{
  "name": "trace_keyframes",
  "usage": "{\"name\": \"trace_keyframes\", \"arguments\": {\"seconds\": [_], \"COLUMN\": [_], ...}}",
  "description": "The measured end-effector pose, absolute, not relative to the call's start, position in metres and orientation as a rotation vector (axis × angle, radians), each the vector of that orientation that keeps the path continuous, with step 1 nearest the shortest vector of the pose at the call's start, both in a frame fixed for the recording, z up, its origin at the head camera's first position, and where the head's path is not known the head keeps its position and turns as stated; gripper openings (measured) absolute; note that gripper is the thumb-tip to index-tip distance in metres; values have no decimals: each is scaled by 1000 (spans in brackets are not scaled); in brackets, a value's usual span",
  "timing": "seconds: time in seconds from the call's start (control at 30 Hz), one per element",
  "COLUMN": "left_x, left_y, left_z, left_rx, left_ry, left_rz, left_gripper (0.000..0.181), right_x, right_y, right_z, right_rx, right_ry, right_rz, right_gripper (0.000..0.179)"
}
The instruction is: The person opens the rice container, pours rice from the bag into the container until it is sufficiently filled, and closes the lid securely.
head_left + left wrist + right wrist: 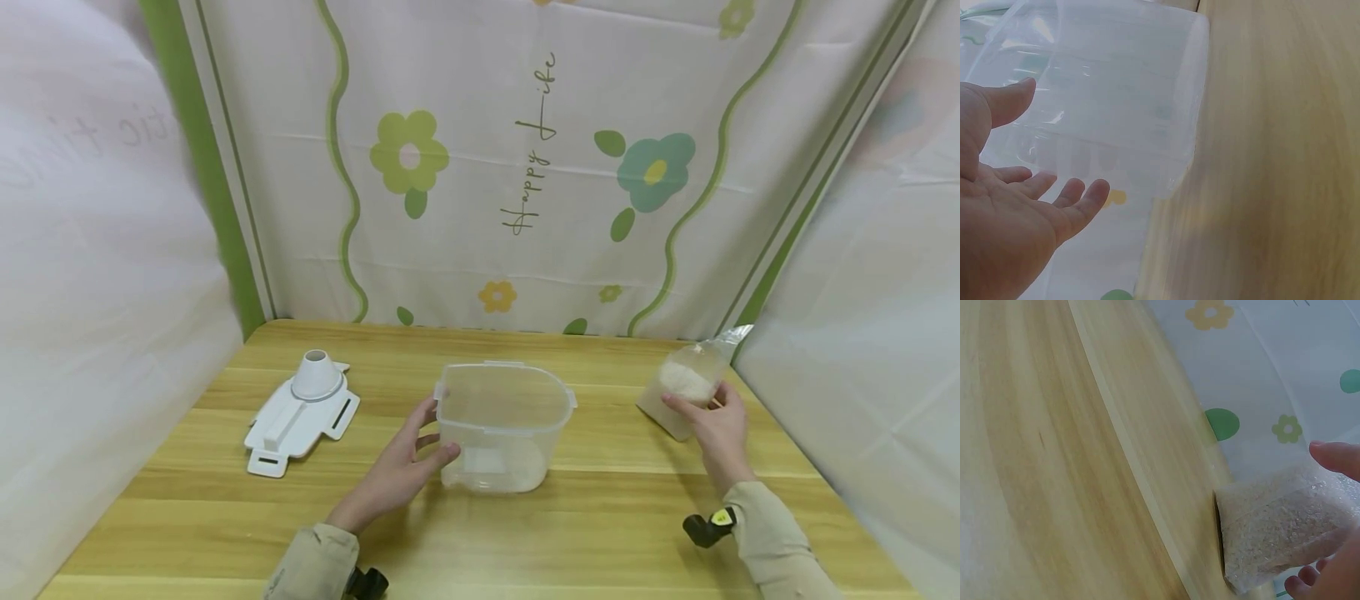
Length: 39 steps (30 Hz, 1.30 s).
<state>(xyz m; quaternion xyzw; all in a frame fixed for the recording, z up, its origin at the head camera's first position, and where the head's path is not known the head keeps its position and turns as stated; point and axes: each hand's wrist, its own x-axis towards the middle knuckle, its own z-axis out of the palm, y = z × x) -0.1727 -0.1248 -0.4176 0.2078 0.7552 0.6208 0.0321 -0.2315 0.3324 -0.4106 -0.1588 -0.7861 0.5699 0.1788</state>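
Observation:
A clear plastic container [504, 429] without a lid stands mid-table, with a pale layer visible low inside. My left hand [405, 467] is at its left side, thumb toward the near wall and fingers around the far-left corner. The left wrist view shows these fingers [1088, 200] spread and relaxed beside the container wall [1116, 94]. On the right, my right hand [716, 429] holds a clear bag of rice [686, 383] around its middle, thumb on one side and fingers on the other. The bag [1285, 525] leans, its loose top pointing up and right.
A white plastic lid [307, 421] with side clips and a cone-shaped spout [316, 377] lies on the left of the wooden table [600, 542]. Flower-printed fabric [465, 225] closes off the back, and pale fabric walls stand at both sides.

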Motion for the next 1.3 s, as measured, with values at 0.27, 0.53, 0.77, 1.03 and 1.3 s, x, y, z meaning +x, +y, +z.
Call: {"name": "trace_keyframes", "arguments": {"seconds": [0.27, 0.53, 0.77, 1.03, 1.3], "left_x": [-173, -172, -172, -172, -173], "left_y": [-125, -124, -124, -124, -124], "left_z": [-419, -418, -418, -418, -418], "left_rx": [603, 574, 571, 573, 612], "left_ry": [2332, 2339, 2327, 2337, 2330], "left_rz": [1904, 1898, 1902, 1892, 1903], "left_gripper": [75, 78, 79, 78, 74], "right_x": [-238, -242, -244, -245, -246], "right_y": [332, 329, 328, 329, 331], "right_z": [-415, -419, -421, -423, -425], "right_rx": [-489, -516, -539, -528, -514], "right_ry": [-2209, -2238, -2235, -2251, -2269], "right_rz": [1618, 1599, 1614, 1593, 1588], "right_gripper": [83, 84, 86, 86, 87]}}
